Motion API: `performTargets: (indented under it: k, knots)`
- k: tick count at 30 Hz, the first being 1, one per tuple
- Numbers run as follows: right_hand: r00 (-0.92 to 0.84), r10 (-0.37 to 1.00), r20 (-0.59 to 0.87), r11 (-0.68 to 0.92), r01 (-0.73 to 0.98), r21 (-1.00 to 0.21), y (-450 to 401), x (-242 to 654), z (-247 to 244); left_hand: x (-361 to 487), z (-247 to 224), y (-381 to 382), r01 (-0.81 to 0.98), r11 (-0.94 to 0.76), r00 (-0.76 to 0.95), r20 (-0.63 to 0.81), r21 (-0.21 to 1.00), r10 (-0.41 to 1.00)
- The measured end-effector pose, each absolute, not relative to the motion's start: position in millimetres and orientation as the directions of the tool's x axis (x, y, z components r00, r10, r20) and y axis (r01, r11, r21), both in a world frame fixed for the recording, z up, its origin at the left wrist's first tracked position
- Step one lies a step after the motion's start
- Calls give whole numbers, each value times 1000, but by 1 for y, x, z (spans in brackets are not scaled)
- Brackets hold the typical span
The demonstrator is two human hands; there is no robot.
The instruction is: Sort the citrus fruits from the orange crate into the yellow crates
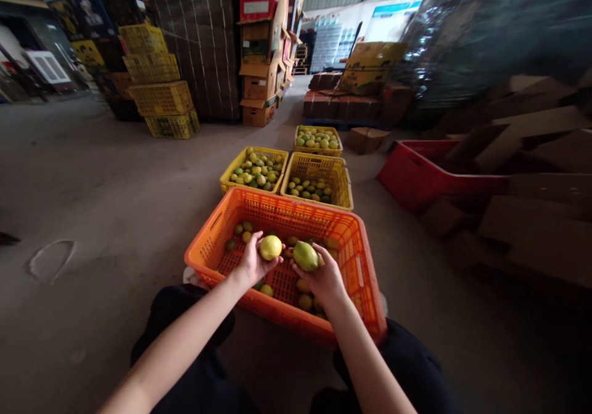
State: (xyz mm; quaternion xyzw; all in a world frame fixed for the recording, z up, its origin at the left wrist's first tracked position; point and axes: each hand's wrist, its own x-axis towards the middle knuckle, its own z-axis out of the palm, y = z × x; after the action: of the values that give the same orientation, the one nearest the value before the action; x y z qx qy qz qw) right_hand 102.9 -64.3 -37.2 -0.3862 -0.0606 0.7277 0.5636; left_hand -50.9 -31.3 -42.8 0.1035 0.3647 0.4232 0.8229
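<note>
My left hand [253,264] is closed around a yellow lemon [270,248], palm turned up. Beside it, my right hand [327,278] grips a greener lemon [306,256], larger in view than the yellow one. Both hands are over a big orange plastic crate [282,201] standing between my knees. Scattered on the crate's floor are several more green and yellow lemons [246,237], some hidden behind my hands and wrists.
Past the orange crate stand a left yellow crate [226,182] and a right yellow crate [342,182], with a farther yellow crate [319,152] behind; all hold lemons. A red bin [407,179] and cardboard [531,216] lie right. Stacked yellow crates [161,99] rise at left.
</note>
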Motion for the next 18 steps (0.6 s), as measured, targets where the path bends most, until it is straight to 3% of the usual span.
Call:
performTargets:
  k: [8,18]
  knots:
    - [-70,824,-562,-364,-825,-431,-62,100,-46,-48,-50,-29,-678,587,320,-541,443,778]
    - [-67,798,-599,-398,-805,-441,-61,102,-47,-46,-56,-28,-694,542,279,-517,474,809]
